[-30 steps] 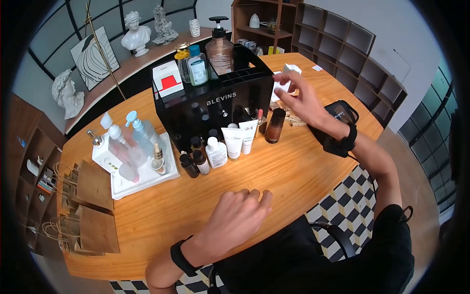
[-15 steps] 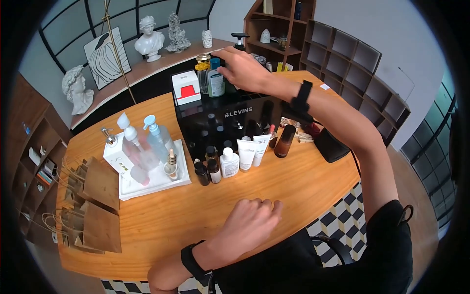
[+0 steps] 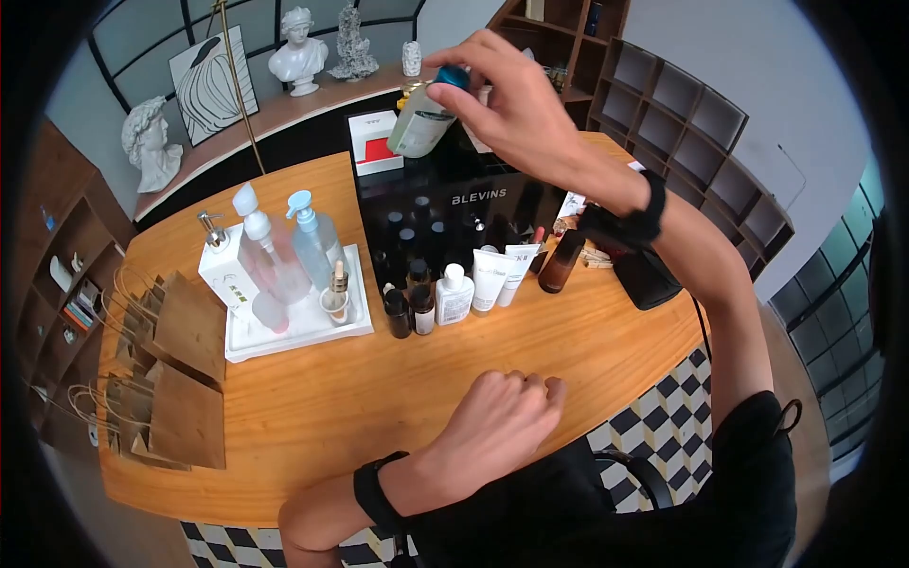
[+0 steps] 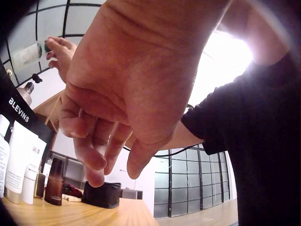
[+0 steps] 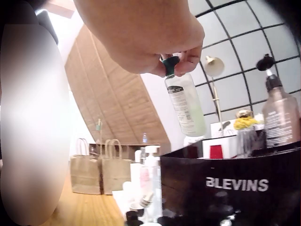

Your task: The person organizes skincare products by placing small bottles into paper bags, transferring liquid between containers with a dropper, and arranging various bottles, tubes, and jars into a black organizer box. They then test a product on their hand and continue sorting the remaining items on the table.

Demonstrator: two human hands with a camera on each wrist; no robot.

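My right hand (image 3: 519,106) pinches the teal cap of a clear bottle (image 3: 418,131) between thumb and fingers. Tilted, the bottle hangs above the black BLEVINS organizer (image 3: 454,210); the right wrist view shows pale green liquid (image 5: 195,123) inside it. On the organizer's top are a white box with a red patch (image 3: 372,133), a jar with yellow contents (image 5: 246,125) and a brown pump bottle (image 5: 281,113). Low over the table's near side is my left hand (image 3: 500,428), fingers loosely curled, holding nothing (image 4: 127,89).
Small dark bottles (image 3: 398,314), a white bottle (image 3: 454,298), white tubes (image 3: 489,281) and a brown bottle (image 3: 562,262) line the organizer's front. To the left are a white tray (image 3: 284,346) with pump bottles and paper bags (image 3: 189,407). A black pouch (image 3: 646,278) lies at right.
My right hand moved left from beside the organizer to its top, took the bottle by its cap and lifted it. The left hand stayed nearly in place while the head view shifted.
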